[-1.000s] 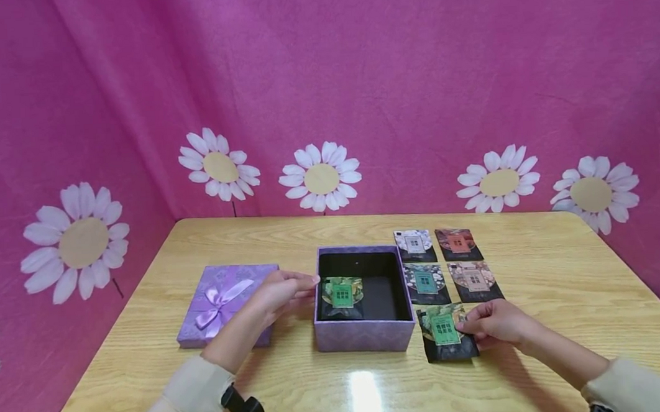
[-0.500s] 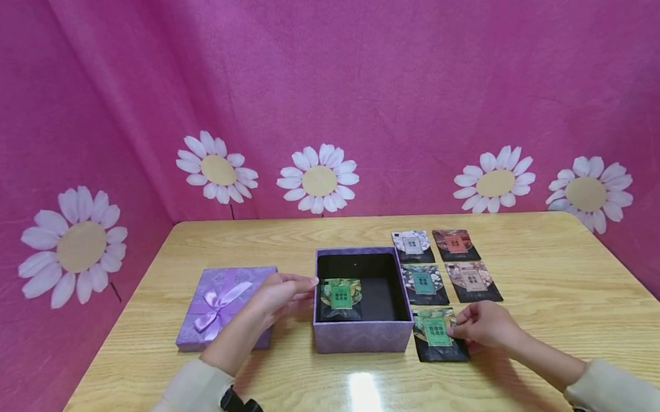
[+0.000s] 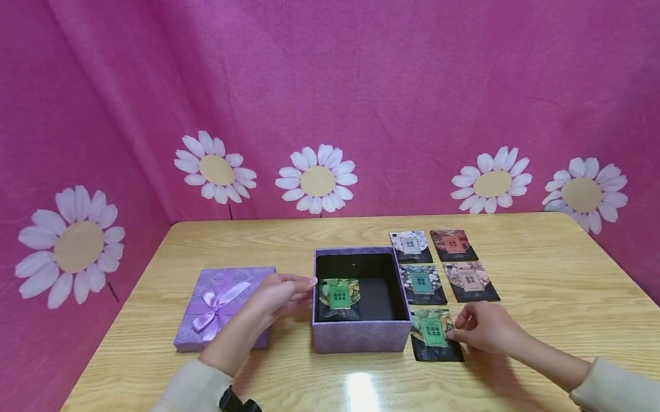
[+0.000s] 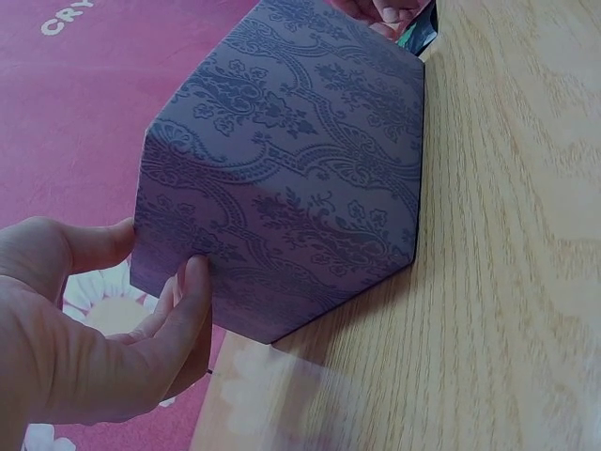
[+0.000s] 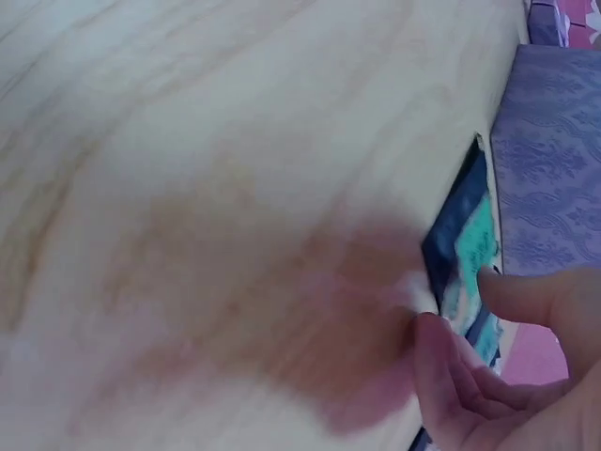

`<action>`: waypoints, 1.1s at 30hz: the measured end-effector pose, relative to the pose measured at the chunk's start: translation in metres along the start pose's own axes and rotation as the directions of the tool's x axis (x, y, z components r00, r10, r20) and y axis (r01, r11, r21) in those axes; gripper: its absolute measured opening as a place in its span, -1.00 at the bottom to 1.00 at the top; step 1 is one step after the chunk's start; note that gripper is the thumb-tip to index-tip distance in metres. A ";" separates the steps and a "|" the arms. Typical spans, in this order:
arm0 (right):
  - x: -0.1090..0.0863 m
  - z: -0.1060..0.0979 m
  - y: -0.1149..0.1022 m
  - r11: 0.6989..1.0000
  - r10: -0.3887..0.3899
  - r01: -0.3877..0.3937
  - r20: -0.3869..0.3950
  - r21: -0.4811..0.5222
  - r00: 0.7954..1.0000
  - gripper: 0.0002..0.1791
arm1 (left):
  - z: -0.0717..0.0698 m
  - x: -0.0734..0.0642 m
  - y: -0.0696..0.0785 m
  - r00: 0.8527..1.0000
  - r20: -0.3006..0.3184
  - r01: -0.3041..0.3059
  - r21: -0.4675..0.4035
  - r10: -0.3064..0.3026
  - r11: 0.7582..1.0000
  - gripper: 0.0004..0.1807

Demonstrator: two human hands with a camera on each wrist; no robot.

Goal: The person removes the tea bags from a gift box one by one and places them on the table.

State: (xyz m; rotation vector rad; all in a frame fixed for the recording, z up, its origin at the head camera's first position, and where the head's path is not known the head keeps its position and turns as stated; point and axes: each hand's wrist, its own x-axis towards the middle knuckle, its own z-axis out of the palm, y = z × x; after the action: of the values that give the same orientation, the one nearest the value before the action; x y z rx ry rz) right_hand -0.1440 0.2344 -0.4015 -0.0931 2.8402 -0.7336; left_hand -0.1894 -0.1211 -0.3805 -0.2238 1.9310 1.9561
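A purple patterned box [image 3: 362, 338] with a black inside stands uncovered at the middle of the table. In it, against the left wall, leans a green-and-black tea sachet [image 3: 339, 300]. My left hand [image 3: 281, 294] touches the box's left side, thumb tip at the rim and fingers against the outer wall in the left wrist view. To the right of the box, my right hand [image 3: 489, 328] pinches the right edge of another green tea sachet [image 3: 436, 336], which lies close to the table beside the box's front corner. Its label faces up.
Several other tea sachets lie in two columns right of the box, including a white one [image 3: 410, 246], a teal one [image 3: 422, 284], a red one [image 3: 453, 245] and a pinkish one [image 3: 471, 281]. The purple lid [image 3: 218, 308] with a ribbon bow lies at left.
My right hand has moved the green sachet left and lowered it flatter, in line below the teal one. My left hand has stayed at the box's side.
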 end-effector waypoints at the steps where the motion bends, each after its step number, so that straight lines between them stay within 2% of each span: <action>1: 0.001 -0.002 0.000 1.000 -0.010 0.011 0.006 -0.012 1.000 -0.72 | 0.000 0.000 0.000 1.000 -0.002 0.001 -0.003 -0.001 1.000 -0.58; 4: 0.005 -0.011 -0.003 1.000 -0.018 0.018 0.036 -0.006 0.999 -0.75 | 0.000 -0.001 0.000 1.000 -0.002 0.000 -0.006 0.000 1.000 -0.58; 10: 0.014 -0.027 -0.021 0.996 -0.033 0.025 0.090 0.086 0.995 -0.79 | -0.002 0.000 0.000 1.000 -0.004 -0.015 0.004 0.015 1.000 -0.57; 16: 0.024 -0.038 -0.043 0.986 -0.110 0.097 0.087 0.138 0.990 -0.80 | 0.000 0.001 -0.001 0.999 -0.036 -0.005 0.008 0.005 1.000 -0.60; 23: 0.037 -0.044 -0.066 0.977 -0.196 0.188 0.077 0.104 0.978 -0.86 | 0.002 -0.001 -0.005 1.000 -0.023 -0.004 -0.004 0.004 1.000 -0.60; 33: 0.056 -0.046 -0.108 0.975 -0.173 0.162 0.060 0.154 0.983 -0.86 | 0.002 0.000 -0.001 1.000 -0.019 -0.012 0.010 0.013 1.000 -0.61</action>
State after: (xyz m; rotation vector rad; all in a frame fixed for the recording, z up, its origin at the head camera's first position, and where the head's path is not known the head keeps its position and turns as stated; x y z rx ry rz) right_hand -0.2077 0.1556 -0.3196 -0.3336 2.7215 -0.9542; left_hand -0.1889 -0.1196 -0.3817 -0.2291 1.9581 1.9592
